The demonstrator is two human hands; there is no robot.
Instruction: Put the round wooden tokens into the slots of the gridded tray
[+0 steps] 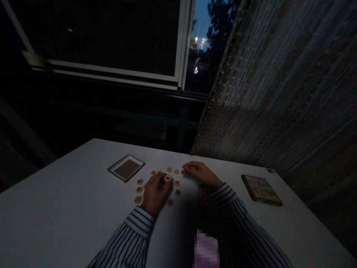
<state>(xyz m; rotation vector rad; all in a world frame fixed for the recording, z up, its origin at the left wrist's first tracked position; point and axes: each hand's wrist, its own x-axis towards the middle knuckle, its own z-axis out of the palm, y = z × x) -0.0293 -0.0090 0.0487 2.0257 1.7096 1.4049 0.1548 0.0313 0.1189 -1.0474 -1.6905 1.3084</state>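
Observation:
My left hand [156, 191] pinches a round Chinese chess piece [167, 178] with a dark character facing up. Around that hand, more chess pieces lie in a rough ring on the table, among them a red-marked piece [138, 190] to its left and another red-marked piece [177, 192] to its right. My right hand [202, 173] hovers beyond the ring's right side, fingers pointing left and slightly apart, with nothing visible in them. Close to its fingertips lies a plain-looking piece [176, 172]. Under the right wrist, a dim cluster of pieces [205, 197] is partly hidden by the sleeve.
The pieces lie on a white table [69, 208]. A shallow open box part [126, 168] stands at the left, and a flat box with a printed picture [262, 190] at the right. A bead curtain [251, 104] hangs at the table's far right edge. A blurred pinkish object [206, 249] is at front.

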